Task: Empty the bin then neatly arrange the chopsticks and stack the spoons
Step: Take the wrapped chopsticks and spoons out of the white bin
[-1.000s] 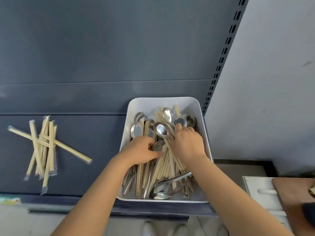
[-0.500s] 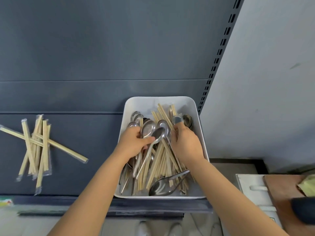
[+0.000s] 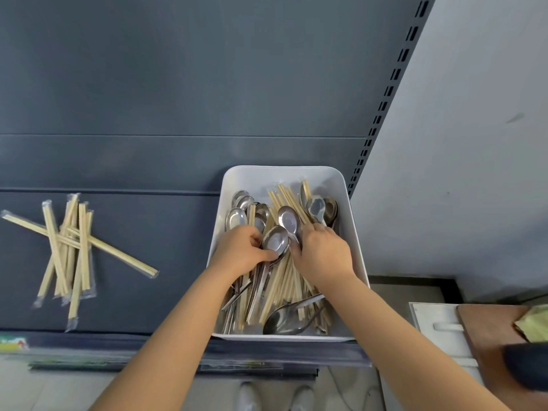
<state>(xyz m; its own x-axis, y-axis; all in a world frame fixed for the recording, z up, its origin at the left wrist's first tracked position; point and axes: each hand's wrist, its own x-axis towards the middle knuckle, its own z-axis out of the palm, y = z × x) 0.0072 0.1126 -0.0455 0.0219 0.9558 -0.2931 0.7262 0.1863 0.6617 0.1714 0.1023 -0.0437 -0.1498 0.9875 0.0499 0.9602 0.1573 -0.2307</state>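
A second ago I dug in the bin (image 3: 350, 232). Now my left hand (image 3: 240, 254) grips a spoon (image 3: 275, 242) mid-frame, my right hand (image 3: 323, 255) pinches a second spoon (image 3: 289, 221). Stacking can start.

You are looking down into a white bin (image 3: 284, 173) sitting on the dark shelf (image 3: 154, 292), crowded with metal spoons (image 3: 236, 218) and loose chopsticks (image 3: 281, 289). Your left hand (image 3: 241, 253) is gripping the nearer spoon (image 3: 275, 241) at its bowl, while your right hand (image 3: 324, 253) is pinching the farther spoon (image 3: 289, 221) just beside it. Wrapped chopsticks (image 3: 68, 247) are lying crossed in a pile well to the left.
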